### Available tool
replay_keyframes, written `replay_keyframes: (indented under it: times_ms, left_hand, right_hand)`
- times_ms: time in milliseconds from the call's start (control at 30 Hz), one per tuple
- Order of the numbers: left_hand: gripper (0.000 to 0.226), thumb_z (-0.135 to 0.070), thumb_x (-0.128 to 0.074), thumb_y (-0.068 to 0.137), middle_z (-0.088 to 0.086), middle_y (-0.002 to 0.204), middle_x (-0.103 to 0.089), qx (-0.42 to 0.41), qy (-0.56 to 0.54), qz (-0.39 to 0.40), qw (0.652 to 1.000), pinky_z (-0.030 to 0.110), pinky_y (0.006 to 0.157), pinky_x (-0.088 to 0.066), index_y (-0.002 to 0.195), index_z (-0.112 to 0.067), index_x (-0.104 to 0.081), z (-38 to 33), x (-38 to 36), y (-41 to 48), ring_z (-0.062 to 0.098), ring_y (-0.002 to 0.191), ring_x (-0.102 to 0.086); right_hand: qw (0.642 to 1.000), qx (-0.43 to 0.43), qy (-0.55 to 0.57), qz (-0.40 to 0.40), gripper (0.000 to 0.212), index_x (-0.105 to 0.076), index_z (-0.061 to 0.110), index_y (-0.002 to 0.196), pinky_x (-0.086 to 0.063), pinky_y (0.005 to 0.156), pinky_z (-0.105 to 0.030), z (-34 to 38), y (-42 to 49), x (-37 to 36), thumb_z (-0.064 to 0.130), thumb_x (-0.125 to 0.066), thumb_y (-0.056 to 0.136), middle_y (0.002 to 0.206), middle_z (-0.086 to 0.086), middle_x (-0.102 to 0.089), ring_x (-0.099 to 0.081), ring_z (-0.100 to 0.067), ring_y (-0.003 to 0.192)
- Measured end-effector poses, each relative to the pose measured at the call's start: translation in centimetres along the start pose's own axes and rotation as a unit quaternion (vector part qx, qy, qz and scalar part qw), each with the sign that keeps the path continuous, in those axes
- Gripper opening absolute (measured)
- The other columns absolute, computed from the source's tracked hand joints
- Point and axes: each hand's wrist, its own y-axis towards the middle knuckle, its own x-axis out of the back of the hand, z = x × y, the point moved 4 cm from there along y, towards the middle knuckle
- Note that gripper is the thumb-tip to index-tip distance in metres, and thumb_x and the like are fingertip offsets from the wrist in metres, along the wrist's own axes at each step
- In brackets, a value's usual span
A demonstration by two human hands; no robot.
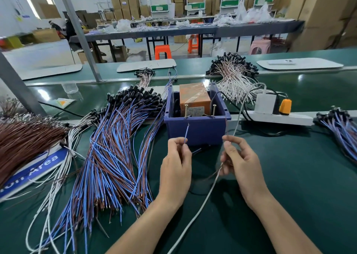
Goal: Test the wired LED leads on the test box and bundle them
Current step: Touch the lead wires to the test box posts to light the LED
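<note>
One blue "Area" sign (41, 163) among leads (108, 157).

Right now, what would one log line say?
left hand: pinches blue wire, tip up | right hand: pinches thin wire | test box screws: not yet touched

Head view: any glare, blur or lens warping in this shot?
Head view: white glare spots on the green belt; window top left blown out; wide lens tilts the grey post; left hand pinching a blue wire, right hand holding a white wire, and test box are sharp.
</note>
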Motion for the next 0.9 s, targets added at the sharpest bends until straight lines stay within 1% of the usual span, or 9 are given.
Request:
replay_keyframes:
  times_ms: [67,133,233,367,467,533,600,700,900]
  left_hand:
    - [0.012,-0.03,-0.041,0.108,-0.015,0.06,-0.05,0.009,0.002,-0.006,1.0,0.031,0.05,-0.033,0.104,-0.039,-0.049,0.4,0.1,0.2,0.009,0.049,-0.039]
    - [0.016,-0.03,-0.041,0.108,-0.013,0.059,-0.048,0.022,-0.019,-0.011,1.0,0.027,0.05,-0.032,0.104,-0.041,-0.051,0.6,0.2,0.5,0.007,0.049,-0.036]
    - [0.02,-0.028,-0.043,0.108,-0.012,0.061,-0.047,0.024,-0.044,-0.02,0.999,0.022,0.047,-0.03,0.103,-0.042,-0.056,0.5,0.4,0.6,0.006,0.051,-0.035]
    - [0.019,-0.028,-0.047,0.107,-0.012,0.06,-0.044,-0.01,-0.06,-0.032,0.998,0.025,0.046,-0.028,0.108,-0.041,-0.059,-0.1,0.6,0.2,0.007,0.05,-0.032]
    - [0.013,-0.033,-0.047,0.107,-0.013,0.062,-0.049,-0.052,-0.022,-0.048,0.997,0.028,0.048,-0.033,0.115,-0.039,-0.054,-0.8,0.7,-0.2,0.009,0.05,-0.037]
    - [0.009,-0.035,-0.047,0.106,-0.014,0.064,-0.053,-0.064,-0.015,-0.067,0.996,0.028,0.05,-0.036,0.114,-0.037,-0.049,-1.2,0.8,-0.2,0.009,0.051,-0.043]
    - [0.003,-0.036,-0.048,0.105,-0.016,0.068,-0.058,-0.067,-0.02,-0.087,0.994,0.028,0.052,-0.041,0.108,-0.036,-0.048,-1.4,0.9,0.0,0.009,0.055,-0.05]
    - [0.002,-0.034,-0.05,0.105,-0.016,0.074,-0.061,-0.064,-0.017,-0.102,0.993,0.034,0.055,-0.045,0.104,-0.035,-0.049,-1.3,1.1,0.4,0.013,0.06,-0.055]
    - [0.004,-0.035,-0.049,0.105,-0.016,0.067,-0.058,-0.065,-0.007,-0.097,0.993,0.032,0.049,-0.041,0.102,-0.037,-0.049,-1.0,0.9,0.8,0.009,0.053,-0.048]
  right_hand:
    - [1.0,0.01,-0.017,-0.017,0.022,-0.069,0.034,0.11,-0.049,0.046,-0.025,0.0,0.0,0.3,0.018,-0.055,0.104,0.063,-0.002,-0.061,-0.049,-0.014,0.045]
    - [0.999,0.014,-0.035,-0.02,0.026,-0.067,0.035,0.118,-0.048,0.045,-0.023,-0.1,0.0,0.3,0.017,-0.055,0.104,0.062,-0.002,-0.06,-0.048,-0.012,0.044]
    - [0.998,0.014,-0.053,-0.007,0.031,-0.066,0.038,0.122,-0.048,0.044,-0.023,-0.2,-0.1,0.0,0.016,-0.055,0.104,0.06,-0.002,-0.059,-0.048,-0.012,0.044]
    - [0.998,0.021,-0.067,-0.001,0.033,-0.066,0.04,0.124,-0.047,0.045,-0.023,-0.3,-0.3,-0.3,0.017,-0.056,0.104,0.062,-0.003,-0.06,-0.048,-0.013,0.045]
    - [0.996,0.035,-0.078,-0.01,0.033,-0.063,0.04,0.131,-0.048,0.047,-0.022,-0.1,-0.5,-0.3,0.022,-0.058,0.103,0.064,-0.003,-0.063,-0.049,-0.01,0.047]
    - [0.995,0.047,-0.087,-0.017,0.035,-0.06,0.04,0.134,-0.049,0.049,-0.022,0.1,-0.5,-0.2,0.027,-0.06,0.101,0.067,-0.005,-0.066,-0.051,-0.009,0.05]
    - [0.993,0.06,-0.099,-0.025,0.035,-0.059,0.039,0.134,-0.05,0.049,-0.022,0.2,-0.6,-0.3,0.03,-0.061,0.1,0.07,-0.005,-0.068,-0.053,-0.007,0.051]
    - [0.992,0.067,-0.105,-0.031,0.029,-0.06,0.039,0.128,-0.049,0.05,-0.02,0.3,-0.6,-0.3,0.033,-0.062,0.099,0.071,-0.005,-0.07,-0.053,-0.008,0.051]
    - [0.991,0.063,-0.112,-0.035,0.026,-0.061,0.038,0.125,-0.048,0.048,-0.02,0.1,-0.2,-0.4,0.034,-0.062,0.099,0.073,-0.004,-0.071,-0.052,-0.007,0.05]
